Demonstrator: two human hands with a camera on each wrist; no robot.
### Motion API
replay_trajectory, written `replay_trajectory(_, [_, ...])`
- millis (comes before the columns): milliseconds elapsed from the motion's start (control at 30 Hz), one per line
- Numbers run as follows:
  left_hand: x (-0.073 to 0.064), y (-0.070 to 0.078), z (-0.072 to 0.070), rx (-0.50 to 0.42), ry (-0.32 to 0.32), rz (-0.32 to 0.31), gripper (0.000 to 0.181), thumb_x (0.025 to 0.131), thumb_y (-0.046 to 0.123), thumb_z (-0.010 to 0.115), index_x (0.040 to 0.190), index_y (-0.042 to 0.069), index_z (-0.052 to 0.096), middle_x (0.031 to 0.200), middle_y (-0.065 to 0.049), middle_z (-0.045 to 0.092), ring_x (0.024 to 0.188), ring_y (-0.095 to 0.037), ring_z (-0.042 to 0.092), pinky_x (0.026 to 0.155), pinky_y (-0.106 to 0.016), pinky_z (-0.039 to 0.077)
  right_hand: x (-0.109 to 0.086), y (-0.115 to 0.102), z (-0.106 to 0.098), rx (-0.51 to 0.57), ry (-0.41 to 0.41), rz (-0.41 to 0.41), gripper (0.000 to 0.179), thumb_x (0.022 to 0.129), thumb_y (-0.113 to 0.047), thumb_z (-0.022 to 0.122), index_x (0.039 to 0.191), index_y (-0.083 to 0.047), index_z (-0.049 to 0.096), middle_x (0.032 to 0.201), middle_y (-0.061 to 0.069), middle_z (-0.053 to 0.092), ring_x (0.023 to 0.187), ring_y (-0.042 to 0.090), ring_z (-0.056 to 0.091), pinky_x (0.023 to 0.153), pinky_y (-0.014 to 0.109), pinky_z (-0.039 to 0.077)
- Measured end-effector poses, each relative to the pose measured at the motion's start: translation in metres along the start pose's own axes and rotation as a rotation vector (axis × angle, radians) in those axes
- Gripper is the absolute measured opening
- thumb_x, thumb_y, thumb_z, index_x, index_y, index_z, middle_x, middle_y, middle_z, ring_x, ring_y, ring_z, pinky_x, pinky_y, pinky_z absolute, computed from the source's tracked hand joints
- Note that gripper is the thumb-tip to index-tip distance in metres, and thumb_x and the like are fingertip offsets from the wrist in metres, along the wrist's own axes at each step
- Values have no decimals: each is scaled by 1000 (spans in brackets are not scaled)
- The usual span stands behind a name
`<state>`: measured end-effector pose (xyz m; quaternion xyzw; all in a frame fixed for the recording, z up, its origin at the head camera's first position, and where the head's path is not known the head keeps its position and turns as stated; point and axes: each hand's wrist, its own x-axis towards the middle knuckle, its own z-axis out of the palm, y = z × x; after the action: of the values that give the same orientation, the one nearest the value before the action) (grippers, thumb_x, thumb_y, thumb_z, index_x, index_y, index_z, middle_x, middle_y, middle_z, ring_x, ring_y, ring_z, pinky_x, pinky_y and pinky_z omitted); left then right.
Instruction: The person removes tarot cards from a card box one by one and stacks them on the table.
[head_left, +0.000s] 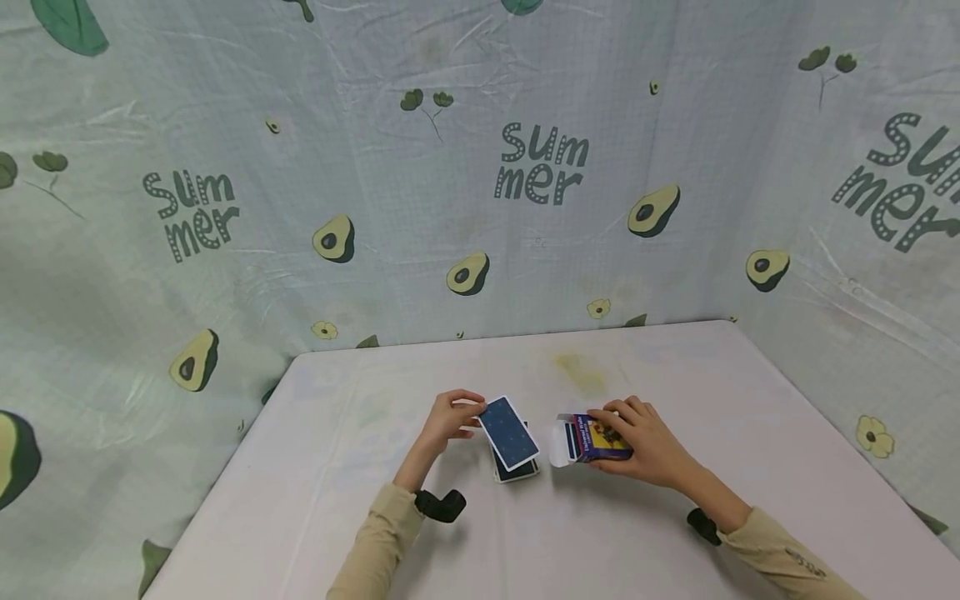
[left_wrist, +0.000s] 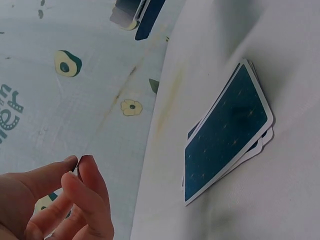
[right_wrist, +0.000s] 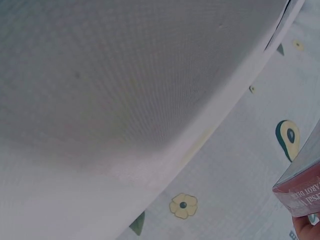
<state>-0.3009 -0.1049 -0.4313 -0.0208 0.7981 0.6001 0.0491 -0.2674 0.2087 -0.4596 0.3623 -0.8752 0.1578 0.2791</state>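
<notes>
Between its thumb and fingers my left hand (head_left: 452, 415) pinches a card with a dark blue, speckled back and white border (head_left: 508, 433). The card tilts above a small stack of cards (head_left: 517, 473) on the table. In the left wrist view, the fingers (left_wrist: 92, 187) stand apart from the stack (left_wrist: 227, 132), whose cards lie unevenly. To the right, my right hand (head_left: 637, 437) grips a purple and yellow tarot card box (head_left: 603, 437) from its far end. The box's open end faces left, its white flap out. Lettering shows on the box (right_wrist: 302, 192) in the right wrist view.
A white cloth covers the table (head_left: 375, 517), with a yellowish stain (head_left: 581, 373) toward the back. Behind and at the sides hangs a pale curtain (head_left: 420, 183) printed with avocados. Dark devices (head_left: 441, 505) are strapped to both wrists.
</notes>
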Motion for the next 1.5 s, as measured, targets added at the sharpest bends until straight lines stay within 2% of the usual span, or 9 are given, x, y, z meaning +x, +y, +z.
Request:
replay_trajectory(167, [6, -1, 0, 44, -5, -20, 22, 82, 14, 61, 101, 1, 62, 84, -12, 69, 60, -11, 62, 48, -22, 47, -2, 0, -2, -7, 4, -2, 67, 64, -56, 69, 119, -21, 54, 104, -6, 51, 91, 7, 37, 72, 30, 34])
replay_trajectory(567, [22, -3, -3, 207, -150, -48, 23, 83, 18, 61, 99, 2, 63, 86, -11, 67, 68, -18, 66, 54, -26, 50, -1, -2, -4, -1, 1, -6, 66, 66, -57, 68, 119, -21, 54, 104, -6, 50, 90, 7, 36, 71, 30, 34])
replay_trajectory(800, [14, 5, -2, 222, -166, -128, 27, 85, 15, 59, 104, -4, 59, 90, -16, 66, 79, -28, 66, 61, -32, 51, 1, -2, -4, 3, 11, -17, 66, 66, -58, 67, 119, -21, 54, 103, -6, 50, 90, 7, 36, 71, 29, 33])
replay_trajectory(967, [38, -23, -2, 225, -179, -72, 21, 82, 16, 63, 98, 3, 63, 82, -9, 68, 72, -21, 67, 57, -31, 52, 1, -2, -4, 5, 16, -15, 66, 65, -58, 67, 118, -20, 55, 103, -6, 51, 89, 7, 36, 70, 28, 33])
replay_trajectory(1100, [82, -68, -2, 228, -227, -21, 21, 78, 27, 68, 90, 11, 65, 78, -6, 67, 64, -18, 64, 51, -33, 51, 1, -1, -4, 5, 17, -11, 66, 65, -57, 68, 118, -20, 54, 103, -6, 51, 89, 7, 36, 71, 29, 33])
replay_trajectory(1233, [109, -93, 2, 227, -228, -42, 24, 75, 28, 70, 91, 11, 65, 82, -8, 68, 63, -21, 64, 52, -38, 53, 0, 1, -3, -2, 15, -8, 66, 65, -57, 68, 119, -21, 54, 103, -6, 51, 89, 7, 36, 71, 29, 34])
replay_trajectory(1333, [95, -79, 3, 223, -213, -51, 22, 75, 20, 70, 93, 9, 64, 87, -9, 68, 65, -22, 64, 55, -39, 53, 0, 1, -3, -3, 20, -9, 66, 65, -56, 69, 118, -20, 54, 103, -6, 51, 89, 7, 36, 70, 30, 34])
replay_trajectory(1367, [94, -80, 1, 198, -224, -22, 21, 75, 21, 71, 91, 10, 64, 84, -7, 68, 62, -21, 64, 52, -37, 53, 0, 1, -3, -1, 21, -10, 66, 65, -56, 69, 118, -20, 54, 103, -5, 51, 89, 7, 36, 70, 30, 34])
replay_trajectory(1500, [51, -38, 3, 219, -172, -40, 18, 80, 15, 63, 95, 4, 62, 85, -11, 66, 64, -21, 64, 56, -35, 54, 0, 2, -2, 3, 23, -9, 66, 65, -56, 69, 118, -20, 55, 103, -6, 51, 89, 7, 36, 70, 29, 34])
